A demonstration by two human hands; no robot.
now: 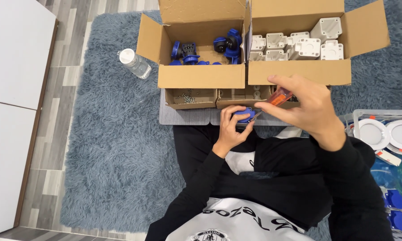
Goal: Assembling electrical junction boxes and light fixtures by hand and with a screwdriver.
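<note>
The left hand pinches the blue part tight; the right hand pinches the orange screwdriver. Keep it straight, turn slowly.

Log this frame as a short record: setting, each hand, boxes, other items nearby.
setting: person seated on a shaggy grey-blue rug
left hand: holds a blue plastic part
right hand: grips an orange-handled screwdriver, tip at the blue part
left box: blue parts
right box: white parts
small tray: screws
other: clear bottle lying on the rug
</note>
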